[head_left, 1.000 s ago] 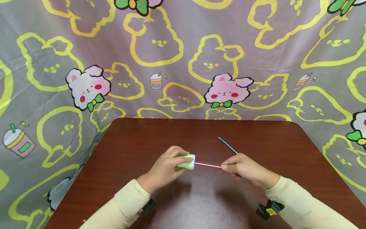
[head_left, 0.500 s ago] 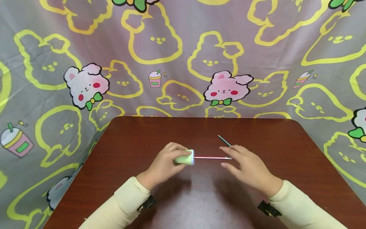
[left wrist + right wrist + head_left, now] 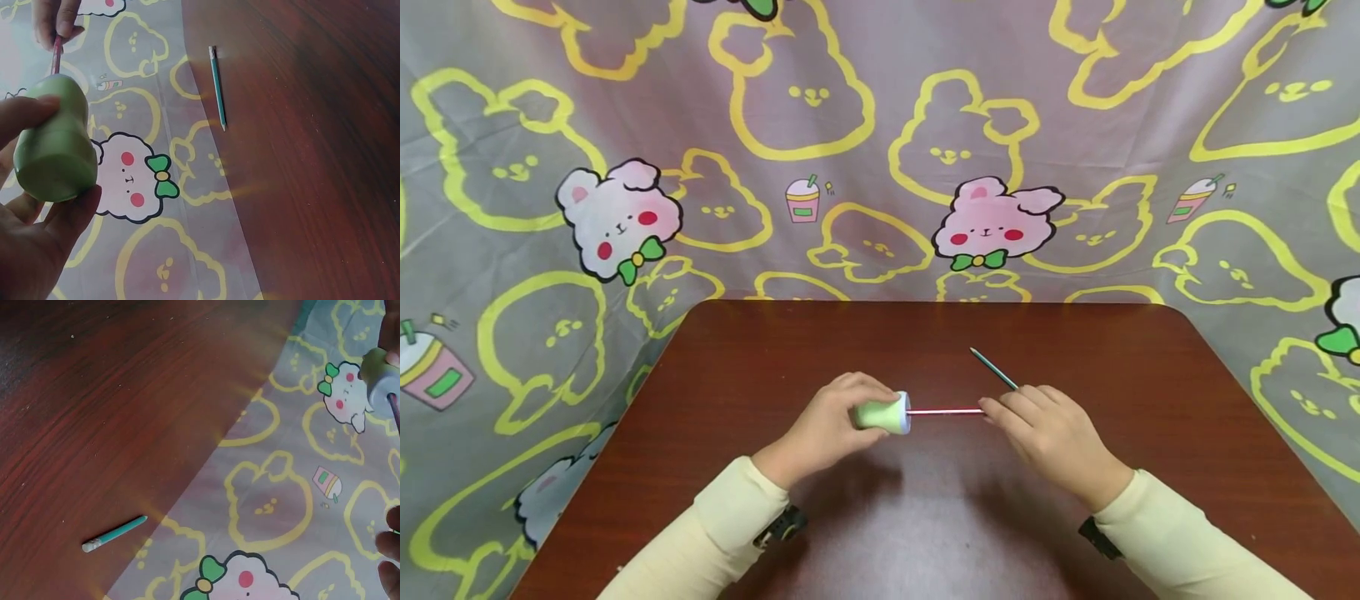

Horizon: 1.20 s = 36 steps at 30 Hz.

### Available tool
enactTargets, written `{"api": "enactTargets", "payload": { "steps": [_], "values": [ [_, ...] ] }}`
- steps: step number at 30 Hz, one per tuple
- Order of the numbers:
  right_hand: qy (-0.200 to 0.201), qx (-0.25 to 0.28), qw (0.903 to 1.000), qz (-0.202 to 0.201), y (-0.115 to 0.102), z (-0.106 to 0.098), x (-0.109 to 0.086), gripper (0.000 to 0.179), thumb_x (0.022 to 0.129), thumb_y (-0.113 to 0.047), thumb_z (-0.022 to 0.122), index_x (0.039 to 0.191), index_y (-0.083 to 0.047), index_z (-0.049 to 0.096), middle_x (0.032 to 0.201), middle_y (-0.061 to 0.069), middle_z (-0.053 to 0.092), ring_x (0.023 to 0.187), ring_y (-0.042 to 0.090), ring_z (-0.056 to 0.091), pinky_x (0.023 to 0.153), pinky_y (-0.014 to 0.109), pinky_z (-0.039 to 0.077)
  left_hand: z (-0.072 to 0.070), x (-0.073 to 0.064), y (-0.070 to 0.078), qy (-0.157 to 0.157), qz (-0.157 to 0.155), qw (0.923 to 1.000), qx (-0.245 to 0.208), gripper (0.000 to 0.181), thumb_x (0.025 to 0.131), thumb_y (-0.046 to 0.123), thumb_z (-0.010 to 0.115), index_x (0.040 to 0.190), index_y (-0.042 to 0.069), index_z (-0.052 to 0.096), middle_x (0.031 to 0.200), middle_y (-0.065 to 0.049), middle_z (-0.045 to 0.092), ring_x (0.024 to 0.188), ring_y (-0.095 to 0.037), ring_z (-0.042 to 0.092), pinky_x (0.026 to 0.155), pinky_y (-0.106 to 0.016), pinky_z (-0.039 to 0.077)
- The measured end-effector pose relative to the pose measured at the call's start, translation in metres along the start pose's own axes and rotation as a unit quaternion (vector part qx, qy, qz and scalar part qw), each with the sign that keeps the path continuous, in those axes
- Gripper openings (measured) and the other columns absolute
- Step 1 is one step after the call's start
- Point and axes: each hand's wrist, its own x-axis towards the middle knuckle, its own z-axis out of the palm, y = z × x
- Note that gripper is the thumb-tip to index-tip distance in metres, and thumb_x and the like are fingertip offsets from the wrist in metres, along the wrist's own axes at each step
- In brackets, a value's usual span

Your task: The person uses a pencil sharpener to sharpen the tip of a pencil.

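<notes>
Red pencil (image 3: 943, 411) stuck out of the green gadget (image 3: 880, 415) above the table (image 3: 925, 533), left hand (image 3: 820, 429) gripping that, right hand (image 3: 1060, 442) pinching the pencil — apparently mid-sharpening, so next probably called for steady twisting.

Half a second ago the right hand (image 3: 1060, 442) had its thumb and fingers spread apart, with the metal end of the red pencil (image 3: 946, 411) bare between them; now it pinches the pencil again and covers that end. Compared with a second ago, the hand has rolled over — its thumb, then in plain sight, is now hidden from the head view. The pencil, which sloped down toward the right hand, now lies nearly level — and the left hand (image 3: 820, 427) shows more of the green barrel (image 3: 878, 414) between its fingers.
</notes>
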Motion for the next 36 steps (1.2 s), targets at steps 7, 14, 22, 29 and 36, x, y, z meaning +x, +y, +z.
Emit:
{"api": "enactTargets", "payload": {
  "steps": [7, 14, 22, 29, 36],
  "values": [
    [-0.021, 0.031, 0.9986, 0.036, -0.004, 0.003, -0.001, 0.034, 0.103, -0.020, 0.044, 0.084, -0.004, 0.068, 0.067, -0.002, 0.055, 0.053, 0.015, 0.046, 0.047, 0.028, 0.041, -0.002, -0.001, 0.001, -0.014, 0.016, 0.9996, 0.017, 0.038, 0.068, 0.000, 0.082, 0.105, 0.006, 0.074, 0.103, -0.002, 0.067, 0.098, -0.020, 0.059, 0.081, -0.028, 0.050],
    [-0.203, 0.212, 0.9323, 0.212, -0.003, -0.005, 0.003, 0.020, 0.095, -0.019, 0.060, 0.087, -0.007, 0.074, 0.073, -0.010, 0.064, 0.062, 0.001, 0.054, 0.055, 0.023, 0.046, 0.002, -0.002, -0.002, 0.007, 0.091, 0.9917, 0.091, 0.038, 0.065, 0.000, 0.083, 0.101, 0.007, 0.076, 0.101, -0.004, 0.067, 0.098, -0.021, 0.059, 0.081, -0.029, 0.051],
    [-0.369, 0.491, 0.6123, 0.497, 0.008, -0.014, 0.016, 0.019, 0.093, -0.011, 0.059, 0.092, 0.005, 0.068, 0.060, -0.001, 0.050, 0.055, 0.008, 0.045, 0.050, 0.023, 0.040, 0.005, -0.002, -0.004, 0.039, 0.177, 0.9711, 0.155, 0.039, 0.063, -0.004, 0.082, 0.099, 0.011, 0.076, 0.103, -0.005, 0.065, 0.100, -0.022, 0.059, 0.078, -0.025, 0.052],
    [-0.362, 0.299, 0.7736, 0.425, 0.005, -0.017, 0.019, 0.042, 0.092, -0.035, 0.063, 0.123, -0.007, 0.064, 0.107, 0.003, 0.068, 0.097, 0.020, 0.063, 0.080, 0.038, 0.051, 0.002, -0.002, -0.003, 0.039, 0.111, 0.9867, 0.112, 0.037, 0.065, -0.003, 0.082, 0.101, 0.008, 0.076, 0.102, -0.004, 0.066, 0.100, -0.022, 0.058, 0.081, -0.029, 0.052],
    [-0.229, 0.112, 0.9272, 0.274, -0.004, -0.014, 0.008, 0.043, 0.086, -0.034, 0.070, 0.122, -0.012, 0.066, 0.108, 0.003, 0.064, 0.098, 0.022, 0.064, 0.077, 0.043, 0.052, 0.000, -0.002, -0.001, 0.033, 0.056, 0.9955, 0.069, 0.039, 0.067, 0.000, 0.084, 0.104, 0.006, 0.075, 0.102, -0.004, 0.067, 0.099, -0.021, 0.059, 0.083, -0.029, 0.051]
  ]
}}
